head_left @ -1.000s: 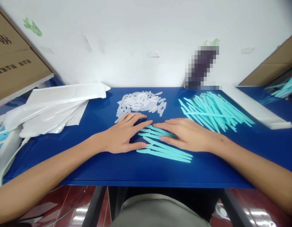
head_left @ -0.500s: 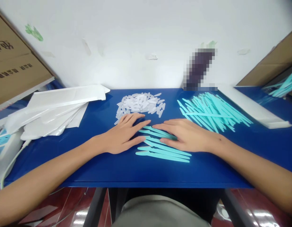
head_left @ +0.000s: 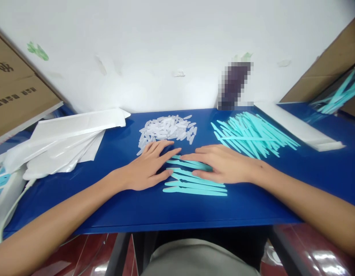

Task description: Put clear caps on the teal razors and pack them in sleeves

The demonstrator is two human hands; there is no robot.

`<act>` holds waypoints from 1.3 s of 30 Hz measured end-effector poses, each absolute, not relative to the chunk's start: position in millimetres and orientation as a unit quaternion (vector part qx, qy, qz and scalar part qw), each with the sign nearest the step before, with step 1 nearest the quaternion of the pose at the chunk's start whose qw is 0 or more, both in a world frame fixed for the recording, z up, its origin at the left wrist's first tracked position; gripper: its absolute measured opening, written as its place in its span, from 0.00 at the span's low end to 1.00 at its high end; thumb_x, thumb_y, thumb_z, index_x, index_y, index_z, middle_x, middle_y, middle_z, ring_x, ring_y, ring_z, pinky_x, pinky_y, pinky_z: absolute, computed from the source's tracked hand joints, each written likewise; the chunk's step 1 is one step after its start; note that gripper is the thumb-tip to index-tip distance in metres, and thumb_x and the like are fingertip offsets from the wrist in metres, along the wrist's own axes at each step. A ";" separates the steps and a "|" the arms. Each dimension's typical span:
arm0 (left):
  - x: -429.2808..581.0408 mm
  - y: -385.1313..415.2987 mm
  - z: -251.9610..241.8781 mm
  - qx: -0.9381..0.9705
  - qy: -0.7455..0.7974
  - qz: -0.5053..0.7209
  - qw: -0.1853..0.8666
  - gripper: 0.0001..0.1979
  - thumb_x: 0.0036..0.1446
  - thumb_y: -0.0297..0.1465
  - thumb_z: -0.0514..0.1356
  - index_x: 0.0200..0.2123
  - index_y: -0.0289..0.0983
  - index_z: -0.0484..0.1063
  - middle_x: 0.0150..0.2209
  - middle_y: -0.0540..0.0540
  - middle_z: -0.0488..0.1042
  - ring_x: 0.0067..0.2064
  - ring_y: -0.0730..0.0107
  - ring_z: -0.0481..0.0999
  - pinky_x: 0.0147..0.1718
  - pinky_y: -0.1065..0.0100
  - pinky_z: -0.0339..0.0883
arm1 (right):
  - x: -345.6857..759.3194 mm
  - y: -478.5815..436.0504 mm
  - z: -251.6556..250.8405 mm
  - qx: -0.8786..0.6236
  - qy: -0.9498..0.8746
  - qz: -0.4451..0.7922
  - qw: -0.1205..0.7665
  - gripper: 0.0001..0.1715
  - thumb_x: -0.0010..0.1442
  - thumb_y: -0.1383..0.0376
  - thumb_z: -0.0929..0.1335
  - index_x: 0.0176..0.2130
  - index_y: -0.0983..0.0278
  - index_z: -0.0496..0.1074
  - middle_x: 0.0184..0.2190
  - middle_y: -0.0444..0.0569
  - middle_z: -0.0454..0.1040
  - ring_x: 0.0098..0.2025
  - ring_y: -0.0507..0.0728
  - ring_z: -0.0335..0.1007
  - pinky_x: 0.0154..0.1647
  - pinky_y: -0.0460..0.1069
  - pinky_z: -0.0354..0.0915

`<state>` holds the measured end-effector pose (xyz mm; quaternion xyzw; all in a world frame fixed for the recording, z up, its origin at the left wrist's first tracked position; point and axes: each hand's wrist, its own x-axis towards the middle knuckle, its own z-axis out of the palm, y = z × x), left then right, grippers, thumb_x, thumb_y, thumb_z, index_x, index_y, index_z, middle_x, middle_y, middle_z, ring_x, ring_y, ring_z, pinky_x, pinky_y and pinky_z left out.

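Several turquoise eyebrow razors [head_left: 196, 189] lie side by side in a row on the blue table, blade ends pointing left. My left hand [head_left: 148, 165] rests at their blade ends, fingers spread, with the thumb and index tips touching or just above the razors. From the other side my right hand [head_left: 221, 163] lies over the upper razors with its thumb and index finger apart, hiding part of their handles. Just beyond my left fingers is a heap of small whitish plastic blade caps [head_left: 167, 128]. A bigger loose pile of turquoise razors [head_left: 253, 132] lies beyond my right hand.
White plastic sleeves [head_left: 71, 134] lie stacked at the left, near a power strip [head_left: 6, 191] with a cable. Cardboard boxes stand at the left [head_left: 19, 84] and right [head_left: 326, 57]. A long white strip [head_left: 300, 126] lies right of the razor pile. A white wall [head_left: 154, 50] closes the back.
The view has shifted slightly, so the piles appear a little further left. Both hands keep nearly the same spread pose over the row of razors.
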<state>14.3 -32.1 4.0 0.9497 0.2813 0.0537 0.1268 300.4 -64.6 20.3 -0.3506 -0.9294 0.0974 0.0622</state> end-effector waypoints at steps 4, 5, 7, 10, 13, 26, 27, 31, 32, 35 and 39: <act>14.0 -32.2 3.8 0.946 0.289 0.062 0.132 0.30 0.74 0.45 0.48 0.74 0.46 0.51 0.74 0.38 0.50 0.74 0.42 0.49 0.69 0.36 0.49 | 300.6 -65.2 20.1 -0.349 -0.931 0.088 0.059 0.29 0.73 0.51 0.61 0.66 0.59 0.70 0.38 0.52 0.76 0.36 0.58 0.72 0.34 0.50 0.60; 14.1 -32.2 3.8 0.946 0.287 0.065 0.133 0.29 0.74 0.44 0.48 0.74 0.46 0.51 0.74 0.38 0.50 0.74 0.43 0.49 0.70 0.36 0.48 | 300.0 -65.4 20.0 -0.356 -0.929 0.084 0.063 0.30 0.73 0.50 0.60 0.65 0.60 0.70 0.38 0.52 0.75 0.36 0.59 0.72 0.34 0.50 0.60; 14.1 -32.2 4.1 0.947 0.283 0.070 0.134 0.28 0.75 0.44 0.48 0.74 0.46 0.54 0.74 0.38 0.51 0.74 0.43 0.50 0.71 0.37 0.46 | 298.6 -65.5 20.4 -0.371 -0.923 0.070 0.075 0.30 0.73 0.49 0.60 0.64 0.62 0.71 0.40 0.53 0.75 0.38 0.59 0.72 0.35 0.51 0.60; 13.7 -32.1 5.8 0.950 0.275 0.072 0.132 0.26 0.75 0.43 0.49 0.71 0.46 0.59 0.74 0.39 0.53 0.73 0.42 0.52 0.71 0.37 0.45 | 300.8 -63.1 23.7 -0.418 -0.905 0.011 0.082 0.26 0.73 0.55 0.59 0.56 0.64 0.76 0.41 0.54 0.74 0.38 0.60 0.72 0.37 0.53 0.61; 13.6 -32.1 7.3 0.953 0.264 0.072 0.131 0.25 0.74 0.42 0.49 0.70 0.46 0.63 0.72 0.38 0.55 0.73 0.42 0.54 0.71 0.38 0.46 | 315.3 -57.1 28.8 -0.506 -0.857 -0.078 0.050 0.23 0.71 0.62 0.58 0.50 0.66 0.77 0.44 0.58 0.74 0.42 0.63 0.72 0.38 0.55 0.62; 13.5 -32.7 6.8 0.953 0.262 0.072 0.132 0.24 0.75 0.42 0.48 0.70 0.48 0.63 0.71 0.38 0.57 0.71 0.43 0.56 0.69 0.37 0.48 | 383.7 -31.6 36.0 -0.646 -0.750 -0.033 -0.139 0.16 0.67 0.60 0.61 0.48 0.64 0.71 0.48 0.59 0.74 0.40 0.64 0.74 0.30 0.53 0.60; 13.4 -33.0 7.3 0.953 0.265 0.071 0.133 0.24 0.75 0.42 0.47 0.69 0.49 0.63 0.71 0.38 0.57 0.71 0.43 0.57 0.68 0.37 0.49 | 384.3 -30.3 34.9 -0.640 -0.754 -0.039 -0.141 0.16 0.68 0.61 0.59 0.48 0.65 0.71 0.47 0.60 0.74 0.40 0.64 0.74 0.31 0.53 0.60; 13.1 -33.5 6.8 0.951 0.271 0.075 0.132 0.23 0.75 0.42 0.47 0.69 0.50 0.64 0.70 0.38 0.58 0.70 0.44 0.58 0.67 0.37 0.51 | 382.0 -28.8 34.5 -0.617 -0.770 -0.103 -0.125 0.21 0.71 0.61 0.54 0.49 0.67 0.69 0.46 0.63 0.76 0.44 0.67 0.74 0.38 0.57 0.63; 13.0 -33.4 6.2 0.950 0.270 0.080 0.134 0.23 0.75 0.42 0.47 0.69 0.50 0.64 0.70 0.38 0.59 0.70 0.43 0.59 0.67 0.37 0.51 | 379.6 -29.7 35.4 -0.618 -0.769 -0.110 -0.119 0.21 0.72 0.60 0.54 0.49 0.67 0.69 0.45 0.63 0.77 0.44 0.68 0.74 0.39 0.57 0.63; 13.0 -33.0 4.3 0.949 0.266 0.096 0.141 0.23 0.75 0.43 0.48 0.68 0.49 0.65 0.69 0.38 0.60 0.69 0.42 0.60 0.66 0.38 0.52 | 367.5 -34.5 37.6 -0.636 -0.761 -0.079 -0.098 0.22 0.72 0.58 0.54 0.49 0.65 0.70 0.43 0.59 0.79 0.42 0.67 0.76 0.36 0.56 0.62; 14.0 -33.1 4.0 0.949 0.268 0.091 0.140 0.23 0.75 0.43 0.48 0.68 0.49 0.66 0.69 0.37 0.60 0.69 0.42 0.60 0.66 0.38 0.52 | 349.8 -40.0 36.6 -0.675 -0.733 -0.013 -0.080 0.21 0.70 0.55 0.58 0.48 0.62 0.73 0.41 0.56 0.80 0.41 0.66 0.76 0.30 0.53 0.58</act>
